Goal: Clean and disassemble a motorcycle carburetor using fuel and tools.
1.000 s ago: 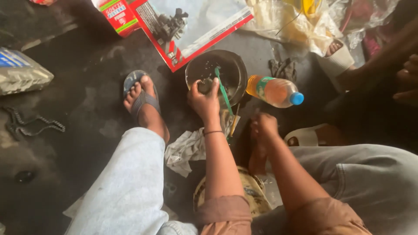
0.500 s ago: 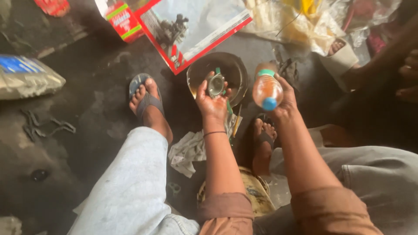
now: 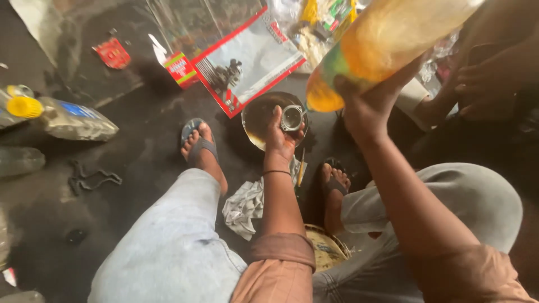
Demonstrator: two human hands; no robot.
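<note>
My left hand [image 3: 281, 140] holds a small round metal part [image 3: 292, 117] over a shallow metal bowl [image 3: 254, 120] on the dark ground. My right hand [image 3: 368, 109] grips a clear plastic bottle of orange-yellow liquid [image 3: 387, 42], raised high and close to the camera, tilted with its neck end down toward the bowl. A thin band sits on my left wrist. My two feet in sandals rest either side of the bowl.
A red-edged printed card pack [image 3: 247, 62] lies behind the bowl, with a small red box [image 3: 181, 70] beside it. A crumpled rag [image 3: 244, 205] lies between my feet. Plastic bottles [image 3: 73, 120] lie at left. Another person's hand [image 3: 485, 84] is at right.
My right hand picked the bottle up off the ground and lifted it up toward the camera. My left hand stayed over the bowl with the metal part.
</note>
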